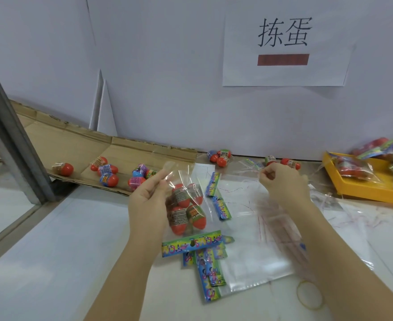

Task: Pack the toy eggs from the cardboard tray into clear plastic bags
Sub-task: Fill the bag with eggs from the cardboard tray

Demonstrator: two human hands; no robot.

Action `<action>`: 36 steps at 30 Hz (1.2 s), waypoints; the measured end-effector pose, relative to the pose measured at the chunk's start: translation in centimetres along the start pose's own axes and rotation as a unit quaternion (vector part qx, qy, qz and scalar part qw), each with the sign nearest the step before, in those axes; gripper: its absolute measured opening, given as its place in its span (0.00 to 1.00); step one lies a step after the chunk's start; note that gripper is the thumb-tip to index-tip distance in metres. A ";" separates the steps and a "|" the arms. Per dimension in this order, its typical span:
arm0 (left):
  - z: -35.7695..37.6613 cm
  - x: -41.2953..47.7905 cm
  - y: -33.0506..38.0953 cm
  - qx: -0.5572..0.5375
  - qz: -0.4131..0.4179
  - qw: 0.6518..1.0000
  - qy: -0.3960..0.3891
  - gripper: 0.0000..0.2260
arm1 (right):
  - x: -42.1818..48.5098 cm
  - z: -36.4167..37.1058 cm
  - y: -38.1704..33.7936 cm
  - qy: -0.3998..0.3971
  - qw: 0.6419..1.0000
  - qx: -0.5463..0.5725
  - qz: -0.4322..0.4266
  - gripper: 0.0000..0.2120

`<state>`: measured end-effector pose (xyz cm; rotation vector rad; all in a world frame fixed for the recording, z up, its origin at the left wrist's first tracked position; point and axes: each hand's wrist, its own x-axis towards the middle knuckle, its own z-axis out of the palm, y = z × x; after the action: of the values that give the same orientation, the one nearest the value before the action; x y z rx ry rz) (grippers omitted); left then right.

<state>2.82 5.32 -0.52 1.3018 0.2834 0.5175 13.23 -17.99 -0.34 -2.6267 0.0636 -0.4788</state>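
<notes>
Standing at the far left is a grey metal post (pixel 12 140), and behind it the cardboard tray (pixel 79 144) lies flat along the wall with loose eggs (pixel 107 172) scattered on it: one alone near the post, the others in small clusters toward the tray's right end. Just right of these, the left hand (pixel 148 200) is raised above the table, palm turned inward. Its fingers are nearly straight and close together, and with the thumb they pinch the upper edge of a clear bag (pixel 198 228). That bag hangs beside the palm with four red eggs (pixel 184 205) inside and its bright printed header (pixel 192 245) at the bottom. Under it, a pile of empty bags (pixel 248 262) with the same headers is spread on the white table (pixel 52 262). Three more eggs (pixel 220 156) sit against the wall beyond the pile. The right hand (pixel 281 181) hovers over the empty bags, curled into a loose fist, thumb and forefinger pinched on a thin clear strip (pixel 252 169) that trails to its left. Two eggs (pixel 289 163) lie just behind its knuckles. A rubber band (pixel 309 295) lies near the right forearm, and at the far right a yellow tray (pixel 362 188) holds filled bags.
</notes>
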 end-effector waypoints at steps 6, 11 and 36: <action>0.0 0.3 -0.2 -0.017 0.000 1.000 0.007 0.18 | 1.1 -3.0 0.0 -0.165 0.976 -0.140 -0.030 0.16; -0.1 0.3 0.0 -0.041 0.004 0.999 0.014 0.17 | 1.7 -5.7 -0.9 -0.091 0.995 0.033 -0.032 0.16; 0.5 -0.6 0.7 -0.052 0.018 0.998 -0.012 0.13 | 0.1 -6.7 -3.5 -0.222 0.944 0.242 -0.036 0.04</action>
<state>2.42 4.71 0.28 1.2120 0.2112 0.5401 10.92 -17.85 6.82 -2.1894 -0.2627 0.0847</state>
